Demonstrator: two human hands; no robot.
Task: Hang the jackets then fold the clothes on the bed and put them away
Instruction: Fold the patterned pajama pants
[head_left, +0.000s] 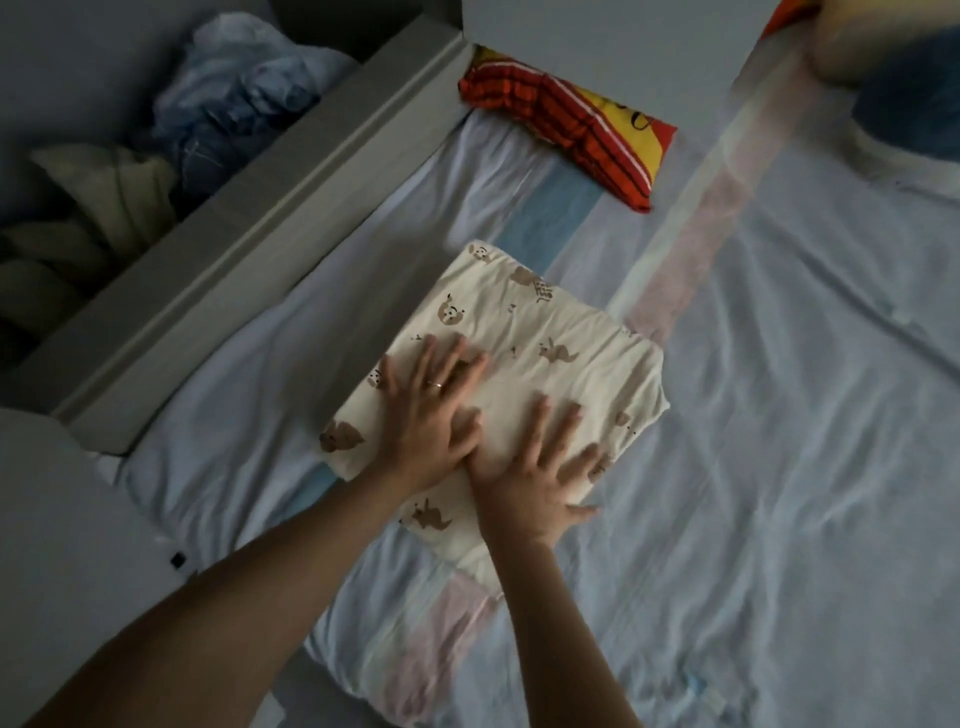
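A: What lies at the far end?
B: A small pillow (571, 124) — red-striped, with a yellow panel — on a pale blue sheet (779, 364) banded in pink and white.
A: And to the left?
B: A grey rail (249, 228); beyond it, a dim heap of blue and cream fabric (234, 104).

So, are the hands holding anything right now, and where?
Nothing is held: the left hand and right hand press flat on the folded cream garment.
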